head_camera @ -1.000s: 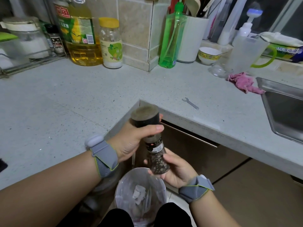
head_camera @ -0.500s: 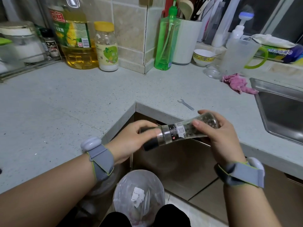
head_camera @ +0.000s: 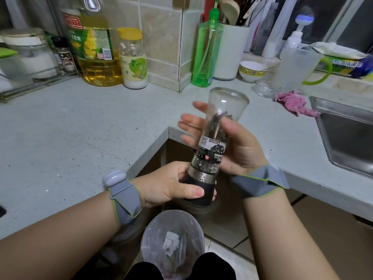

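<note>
A glass pepper grinder [head_camera: 214, 142] half full of peppercorns is held over the gap at the counter's inner corner. It stands inverted and slightly tilted, black cap down and clear glass base up. My left hand [head_camera: 165, 184] grips the black cap from the left, thumb across its front. My right hand [head_camera: 242, 150] holds the glass body from the right, with the thumb on the front. Its blurred fingers are spread behind the glass.
A bag-lined bin [head_camera: 149, 229] sits on the floor below the grinder, between my knees. The grey counter [head_camera: 80, 128] carries an oil bottle [head_camera: 94, 47], a yellow-lidded jar [head_camera: 132, 57], green dish soap [head_camera: 205, 51], a bowl [head_camera: 252, 70] and a pink cloth [head_camera: 294, 102]. A steel sink [head_camera: 347, 134] is at right.
The grinder went from cap-up, through lying sideways, to cap-down. My right hand moved from under the glass end up to its side. My left hand kept hold of the cap.
</note>
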`<state>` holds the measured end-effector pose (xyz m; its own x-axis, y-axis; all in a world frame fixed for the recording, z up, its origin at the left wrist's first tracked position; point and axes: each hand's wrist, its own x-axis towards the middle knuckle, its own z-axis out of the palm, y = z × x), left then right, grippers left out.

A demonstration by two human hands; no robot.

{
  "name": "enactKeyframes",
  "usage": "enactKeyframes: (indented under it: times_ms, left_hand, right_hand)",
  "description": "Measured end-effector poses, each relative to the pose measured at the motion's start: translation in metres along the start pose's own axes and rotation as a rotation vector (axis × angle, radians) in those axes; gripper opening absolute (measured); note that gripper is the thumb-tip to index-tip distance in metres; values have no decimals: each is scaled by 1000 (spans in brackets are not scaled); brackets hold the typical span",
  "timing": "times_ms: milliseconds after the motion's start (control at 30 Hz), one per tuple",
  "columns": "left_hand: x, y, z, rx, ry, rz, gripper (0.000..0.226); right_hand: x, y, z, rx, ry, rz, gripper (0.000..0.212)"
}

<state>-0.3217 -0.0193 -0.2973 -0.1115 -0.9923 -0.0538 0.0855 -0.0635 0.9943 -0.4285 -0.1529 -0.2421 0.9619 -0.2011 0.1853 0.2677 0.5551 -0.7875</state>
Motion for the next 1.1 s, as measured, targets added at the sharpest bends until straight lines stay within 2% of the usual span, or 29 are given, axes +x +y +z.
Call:
enactKeyframes:
  times_ms: [67,100,267,333,467,533,600,667,733,867,967,1033,1100]
  left_hand:
    - [0,-1,-1,3,25,8,46]
    - [1,-3,-1,24,61,13,47]
    - [6,-12,-4,182,312,51,51]
    - [7,-14,-4,230,365,65,49]
    - [10,-20,3,293,445,90,43]
    - [12,-26,4,376,550,98,40]
    - [12,-30,4,452,667,101,34]
    - [11,-28,5,511,716,113,30]
    - [11,-22,3,478,699,117,36]
    - [9,-10,-2,370,514,107,54]
    - [5,-5,1,271,299,62,52]
    - [2,-4,1,277,183,25,42]
    - [0,-2,1,231,154,12,38]
  right_hand:
    - [6,6,5,-7,-63,42,73]
    - [8,6,7,-21,-40,40,66]
    - [14,9,13,-275,304,-49,12]
    - [15,15,12,-341,386,-88,11]
    - [12,21,9,-358,477,-170,24]
    - [16,31,9,-471,655,-256,29]
    - [22,46,13,-694,873,-356,33]
    - [24,54,19,-796,914,-411,35]
    - [23,44,17,-736,791,-338,40]
    - [12,6,1,-429,173,-57,51]
    - [5,4,-4,-301,-169,93,47]
    - [3,9,-4,-290,-232,115,41]
    - [3,15,0,-257,-190,91,41]
